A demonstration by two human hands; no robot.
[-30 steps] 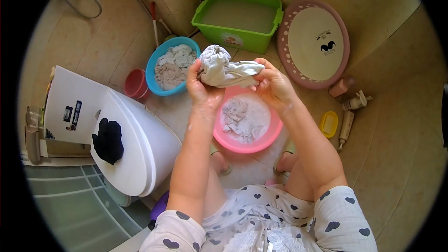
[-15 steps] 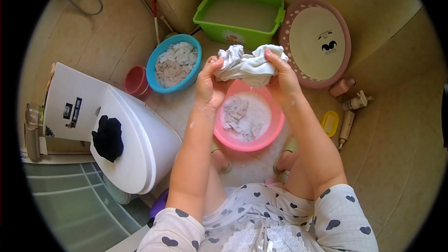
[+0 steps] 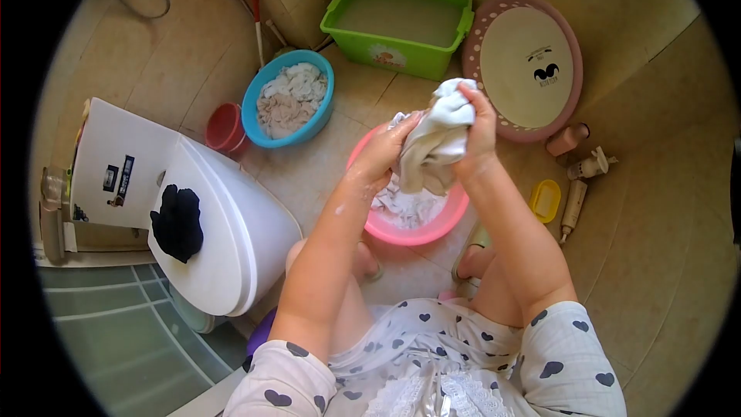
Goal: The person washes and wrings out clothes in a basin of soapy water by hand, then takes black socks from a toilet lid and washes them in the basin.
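Note:
A wet, pale cloth (image 3: 437, 139) is bunched between my two hands, above a pink basin (image 3: 421, 233). My left hand (image 3: 380, 153) is closed on its left side, with the thumb on top. At the cloth's upper right, my right hand (image 3: 478, 127) grips it and its fingers wrap round the fabric. Inside the pink basin, more light cloth (image 3: 409, 207) lies in sudsy water, partly hidden by the held cloth and my left hand.
A blue basin (image 3: 251, 110) of light clothes and a red bucket (image 3: 225, 128) stand left. Behind are a green tub (image 3: 394, 52) and a leaning pink-rimmed basin (image 3: 529, 69). A black cloth (image 3: 177, 224) lies on the toilet lid (image 3: 224, 262). Bottles (image 3: 569, 139) and a yellow dish (image 3: 545, 201) are right.
The cloth was stretched sideways between my hands; now it is bunched and hangs lower. My left hand has moved right and my right hand has come slightly right of its first place.

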